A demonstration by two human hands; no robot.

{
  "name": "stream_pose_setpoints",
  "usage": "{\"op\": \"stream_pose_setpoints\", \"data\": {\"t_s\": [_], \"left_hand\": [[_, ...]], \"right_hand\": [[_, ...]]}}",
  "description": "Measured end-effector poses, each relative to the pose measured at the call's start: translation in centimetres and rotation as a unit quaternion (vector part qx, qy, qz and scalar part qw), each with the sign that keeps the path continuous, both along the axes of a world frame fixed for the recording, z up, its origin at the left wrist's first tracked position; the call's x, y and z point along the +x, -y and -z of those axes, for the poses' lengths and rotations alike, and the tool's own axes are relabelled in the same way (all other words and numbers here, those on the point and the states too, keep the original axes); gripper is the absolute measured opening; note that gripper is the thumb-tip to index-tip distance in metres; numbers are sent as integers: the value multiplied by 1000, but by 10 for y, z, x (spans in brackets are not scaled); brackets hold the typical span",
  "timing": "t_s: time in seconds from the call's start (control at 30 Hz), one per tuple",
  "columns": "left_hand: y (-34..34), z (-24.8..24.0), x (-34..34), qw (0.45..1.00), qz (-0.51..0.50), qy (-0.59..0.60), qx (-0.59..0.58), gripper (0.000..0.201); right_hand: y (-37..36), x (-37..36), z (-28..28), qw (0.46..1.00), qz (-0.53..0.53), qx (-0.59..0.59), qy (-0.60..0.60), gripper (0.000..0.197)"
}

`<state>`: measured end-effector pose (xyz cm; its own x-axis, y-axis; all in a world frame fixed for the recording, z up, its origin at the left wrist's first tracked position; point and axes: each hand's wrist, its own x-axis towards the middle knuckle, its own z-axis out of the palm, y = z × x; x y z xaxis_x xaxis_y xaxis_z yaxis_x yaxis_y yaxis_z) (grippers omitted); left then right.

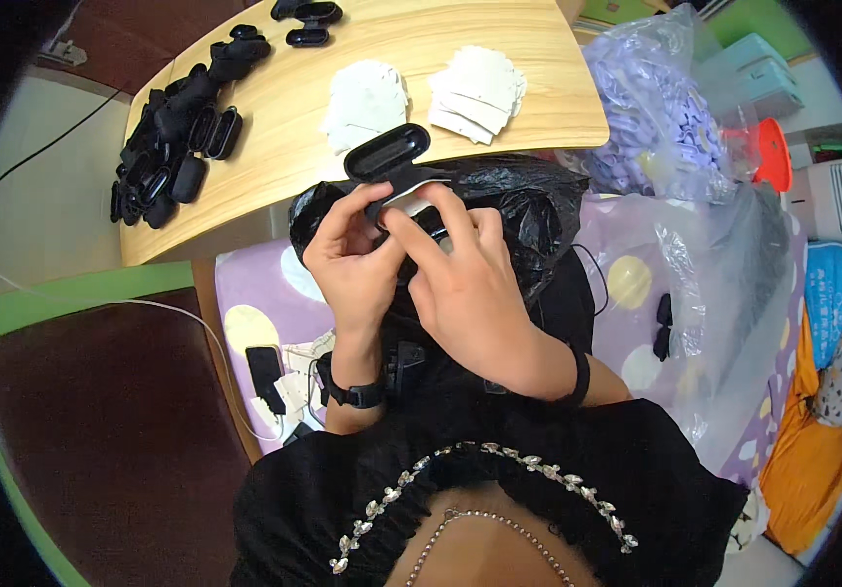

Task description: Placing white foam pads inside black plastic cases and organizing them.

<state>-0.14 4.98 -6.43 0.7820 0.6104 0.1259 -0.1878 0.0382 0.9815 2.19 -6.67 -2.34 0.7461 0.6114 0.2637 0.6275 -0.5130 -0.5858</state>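
Note:
My left hand (pixel 354 264) is closed round the near part of a small black flip case (pixel 386 153), whose glossy oval lid stands open above my fingers. At its hinge side my right hand (pixel 470 293) has its fingers bent onto a thin piece (pixel 419 186) with a white edge and a dark face. The thumbs and fingertips partly cover both, so I cannot see how far the piece is attached. Two stacks of thin white cut pieces, the left stack (pixel 367 103) and the right stack (pixel 479 93), lie on the wooden table (pixel 274 117) just beyond.
A heap of black cases (pixel 161 147) lines the table's left side; a few more (pixel 311 22) lie at its far edge. A black plastic bag (pixel 538 210) spreads below my hands. To the right stands a clear bag of lilac items (pixel 656 127). A phone (pixel 265 377) lies left.

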Motion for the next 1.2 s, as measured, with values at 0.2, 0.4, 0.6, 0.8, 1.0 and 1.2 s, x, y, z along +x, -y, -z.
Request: {"op": "stream_pose_setpoints", "data": {"t_s": [0.2,0.4,0.6,0.8,1.0,1.2], "left_hand": [[-14,-1,-2,994,60,22,84,36],[-13,2,0,994,76,51,56,36],[-11,12,0,998,55,0,-18,37],[-11,13,6,997,67,34,-17,31],[-23,-1,13,931,203,11,-304,43],[-14,-8,17,866,303,-77,-391,46]], "right_hand": [[9,3,-2,996,-32,66,-49,48],[8,1,4,994,-19,88,-60,46],[14,7,8,987,-50,57,-141,48],[16,17,16,962,-124,185,-161,47],[54,25,-27,981,-140,137,-10,38],[36,28,-12,965,-191,71,164,33]]}}
